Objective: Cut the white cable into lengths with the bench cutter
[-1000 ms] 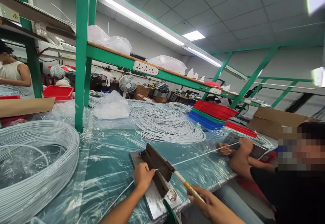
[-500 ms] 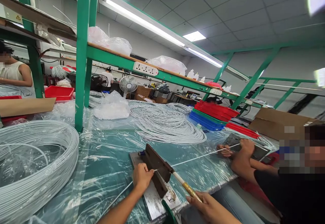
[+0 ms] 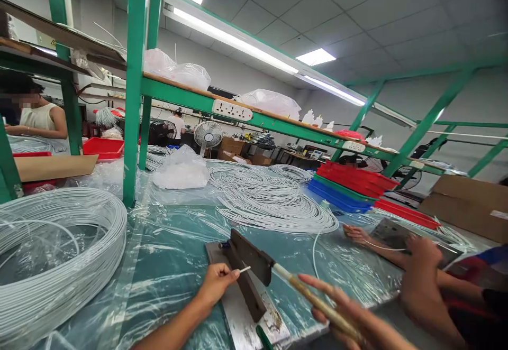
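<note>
My left hand (image 3: 216, 285) pinches a white cable (image 3: 245, 269) between thumb and forefinger. Its short free end pokes out over the dark lower bar (image 3: 248, 294) of a lever cutter. The cutter's dark blade (image 3: 252, 257) stands raised at an angle above that bar, on a worn metal base (image 3: 273, 326). My right hand (image 3: 349, 313), smeared by motion, is around the cutter's yellowish handle (image 3: 296, 284), forefinger stretched along it. At the left lies a large coil of white cable (image 3: 91, 286).
More white cable (image 3: 273, 196) lies looped behind the cutter. Red trays (image 3: 353, 178) are stacked over blue ones at back right. A co-worker's hands (image 3: 424, 249) hold a thin white cable at the right. A green post (image 3: 137, 101) rises at the left; plastic sheeting covers the table.
The blade has lifted away from the lower bar, with my right hand's fingers loosened on the handle. The cable stretch between cutter and co-worker is gone; a short end shows at my left fingers.
</note>
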Tool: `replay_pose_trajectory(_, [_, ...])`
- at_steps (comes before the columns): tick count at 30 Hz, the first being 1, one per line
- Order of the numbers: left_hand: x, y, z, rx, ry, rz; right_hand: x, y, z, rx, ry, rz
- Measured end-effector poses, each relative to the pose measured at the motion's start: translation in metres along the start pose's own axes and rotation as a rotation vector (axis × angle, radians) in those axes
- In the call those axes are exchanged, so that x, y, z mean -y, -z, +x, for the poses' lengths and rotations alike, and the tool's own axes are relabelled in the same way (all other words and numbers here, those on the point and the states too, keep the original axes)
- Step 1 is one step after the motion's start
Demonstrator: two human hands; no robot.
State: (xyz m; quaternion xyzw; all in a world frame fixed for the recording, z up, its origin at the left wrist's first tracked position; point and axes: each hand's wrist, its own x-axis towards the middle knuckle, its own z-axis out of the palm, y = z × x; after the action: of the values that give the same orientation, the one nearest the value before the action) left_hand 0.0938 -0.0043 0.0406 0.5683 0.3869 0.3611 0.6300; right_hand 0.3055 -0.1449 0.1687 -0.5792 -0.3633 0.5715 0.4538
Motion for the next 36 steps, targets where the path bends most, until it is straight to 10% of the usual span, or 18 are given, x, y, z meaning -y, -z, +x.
replay_pose_trajectory(5, [-0.005, 0.014, -0.017, 0.146, 0.126, -0.242, 0.086, -0.031, 0.024, 0.01, 0.06, 0.29])
replay_pose_trajectory(12, [-0.018, 0.025, -0.035, 0.296, 0.183, -0.433, 0.154, -0.076, 0.137, 0.05, 0.269, -0.008])
replay_pose_trajectory(23, [-0.026, 0.059, -0.05, 0.55, -0.02, -0.545, 0.159, -0.116, 0.277, -0.181, 0.217, -0.241])
replay_pose_trajectory(31, [-0.034, 0.072, -0.061, 0.543, -0.033, -0.575, 0.149, -0.124, 0.287, -0.163, 0.23, -0.305])
replay_pose_trajectory(36, [-0.041, 0.075, -0.072, 0.452, -0.056, -0.538, 0.125, -0.13, 0.246, -0.176, 0.425, -0.245])
